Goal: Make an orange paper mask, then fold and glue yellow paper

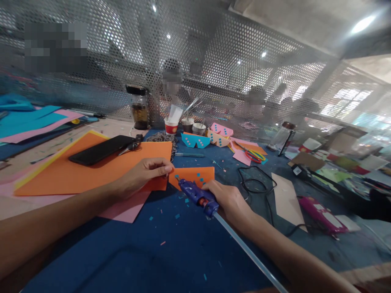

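My right hand (229, 199) grips a blue hot glue gun (195, 191), with a long clear glue stick (247, 252) running out of its back end. The gun's nozzle is over the face of an orange paper piece (209, 173) dotted with small blue squares. My left hand (149, 173) is closed at that piece's left end, thumb and fingers pinched on its edge. The gun covers the lower middle of the orange piece. Beyond it stand similar eyeglass-shaped paper pieces: a blue one (195, 141), a peach one (218, 138) and a pink one (222, 130).
Orange sheets (91, 179) lie on the left under a black phone (100, 149) and small dark-handled scissors (134, 142). Paper cups (171, 126) and a jar (139, 110) line the perforated screen. To the right are yellow-and-red scissors (255, 156), a black cable (265, 191) and a magenta device (320, 215).
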### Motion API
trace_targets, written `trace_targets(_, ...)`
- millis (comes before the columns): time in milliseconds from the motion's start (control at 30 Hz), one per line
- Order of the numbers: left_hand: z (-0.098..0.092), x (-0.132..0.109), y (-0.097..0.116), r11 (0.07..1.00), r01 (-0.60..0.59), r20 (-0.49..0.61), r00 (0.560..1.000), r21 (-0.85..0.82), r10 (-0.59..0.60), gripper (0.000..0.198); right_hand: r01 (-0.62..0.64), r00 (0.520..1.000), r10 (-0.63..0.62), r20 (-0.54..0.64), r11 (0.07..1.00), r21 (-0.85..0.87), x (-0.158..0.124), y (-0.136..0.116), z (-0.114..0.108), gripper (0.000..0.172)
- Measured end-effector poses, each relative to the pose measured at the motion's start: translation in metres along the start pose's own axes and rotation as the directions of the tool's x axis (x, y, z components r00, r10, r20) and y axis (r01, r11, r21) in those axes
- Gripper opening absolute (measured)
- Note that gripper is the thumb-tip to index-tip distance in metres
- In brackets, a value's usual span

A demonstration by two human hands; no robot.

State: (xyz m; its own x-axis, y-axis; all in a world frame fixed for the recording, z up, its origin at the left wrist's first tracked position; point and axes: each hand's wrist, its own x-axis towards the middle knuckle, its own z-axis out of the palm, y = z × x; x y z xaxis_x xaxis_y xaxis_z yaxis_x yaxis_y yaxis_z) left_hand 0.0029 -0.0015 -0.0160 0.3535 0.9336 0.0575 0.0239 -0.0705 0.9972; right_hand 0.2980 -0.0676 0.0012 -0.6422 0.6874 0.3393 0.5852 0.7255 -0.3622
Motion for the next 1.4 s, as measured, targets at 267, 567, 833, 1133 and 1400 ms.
trace_targets(267,-0.0012,-0.0003,-0.0003,1.000,0.001,0.016,1.000,-0.003,-0.001,0.026,-0.013,1.000,0.012,-0.014,1.000,-0.006,0.0021,-0.0014,0.0001,0.015)
trace_targets(567,-0.0009,-0.0005,0.0009,1.000,-0.016,-0.016,1.000,0.021,0.016,0.027,-0.006,1.000,0.006,0.005,1.000,0.005,-0.0005,0.0006,-0.0005,0.018)
trace_targets(833,-0.0026,0.0007,-0.0035,1.000,0.018,-0.014,1.000,-0.013,-0.018,0.027,-0.004,1.000,0.004,0.010,1.000,0.019,-0.0001,-0.0007,-0.0011,0.016)
trace_targets(1133,-0.0020,0.0001,-0.0032,0.999,0.023,-0.004,1.000,-0.030,-0.023,0.028,-0.010,1.000,0.010,0.007,1.000,-0.012,-0.0006,0.0007,0.0005,0.018)
trace_targets(1400,0.0010,-0.0002,0.0016,1.000,0.018,-0.032,0.999,-0.019,-0.018,0.027,-0.004,1.000,0.004,0.005,0.999,-0.040,-0.0010,0.0020,0.0020,0.016)
